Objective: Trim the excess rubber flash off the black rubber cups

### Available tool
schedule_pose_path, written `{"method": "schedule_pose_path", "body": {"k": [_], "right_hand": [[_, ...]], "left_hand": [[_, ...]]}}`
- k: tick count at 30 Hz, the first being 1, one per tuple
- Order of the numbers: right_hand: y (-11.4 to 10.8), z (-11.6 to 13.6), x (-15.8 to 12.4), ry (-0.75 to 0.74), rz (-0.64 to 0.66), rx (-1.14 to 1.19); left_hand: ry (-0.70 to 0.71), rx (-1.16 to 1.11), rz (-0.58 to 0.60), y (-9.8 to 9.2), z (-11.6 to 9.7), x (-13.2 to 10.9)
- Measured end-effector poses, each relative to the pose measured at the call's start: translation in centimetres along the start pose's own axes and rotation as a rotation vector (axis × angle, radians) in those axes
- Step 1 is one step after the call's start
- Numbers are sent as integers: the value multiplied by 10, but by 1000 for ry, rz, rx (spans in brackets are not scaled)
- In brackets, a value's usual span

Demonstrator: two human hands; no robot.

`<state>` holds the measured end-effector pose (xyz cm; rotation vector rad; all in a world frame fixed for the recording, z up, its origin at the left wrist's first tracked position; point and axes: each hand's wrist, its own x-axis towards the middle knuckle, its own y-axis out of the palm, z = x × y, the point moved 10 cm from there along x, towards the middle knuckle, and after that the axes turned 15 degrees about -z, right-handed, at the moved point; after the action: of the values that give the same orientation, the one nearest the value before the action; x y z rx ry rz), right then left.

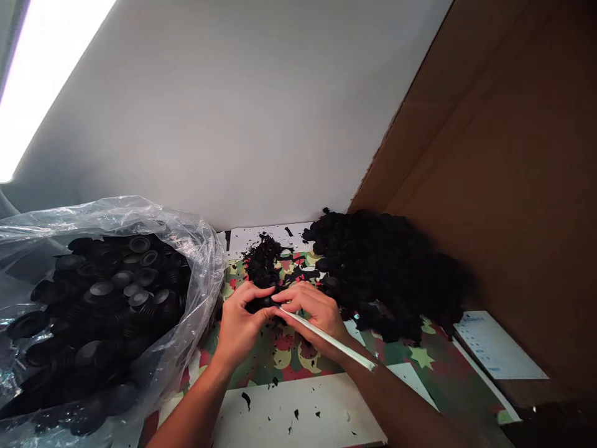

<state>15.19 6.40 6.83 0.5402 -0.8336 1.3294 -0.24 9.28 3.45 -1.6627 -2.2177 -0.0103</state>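
Note:
My left hand (243,317) is closed, thumb and fingers pinching a small black rubber part (261,303) over the middle of the table. Close beside it, my right hand (314,311) is closed around a thin white stick-like tool (326,339). The tool's long end slants down to the right across my wrist, while its tip meets the black part between both hands. My fingers hide most of that part and the tip. Just beyond the hands lies a small heap of black scraps (264,258).
On the left, a clear plastic bag (205,267) holds many round black rubber parts (140,298). A large black pile (387,274) lies at right against a cardboard wall (504,186). A patterned sheet (424,358), a scrap-strewn white board (280,410) and a printed paper (499,348) cover the table.

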Motion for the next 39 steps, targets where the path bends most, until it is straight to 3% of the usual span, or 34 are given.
{"method": "schedule_pose_path", "body": {"k": [6,11,17,20,23,27,31,39], "right_hand": [[3,-1,-1,-15,18,2],[4,7,1,-112,25,-62],[7,11,-3,-185,-30,-119],[6,4,-3,-89,-64,-147],[-4,-14,-1,122,-148,-129],[-24,-44,-5,422,-308,-10],[-16,-60,-12,635,-280,159],[1,-47,-21,634,-157,126]], "left_hand": [[45,22,10,1,-2,-2],[70,37,-6,-1,-6,-1],[55,44,-22,-1,-2,0],[28,32,-21,-1,-2,-1],[-38,5,-3,0,1,0],[-242,-106,9,1,20,-1],[-413,-314,14,6,33,-6],[-433,-324,-24,8,32,-8]]}}
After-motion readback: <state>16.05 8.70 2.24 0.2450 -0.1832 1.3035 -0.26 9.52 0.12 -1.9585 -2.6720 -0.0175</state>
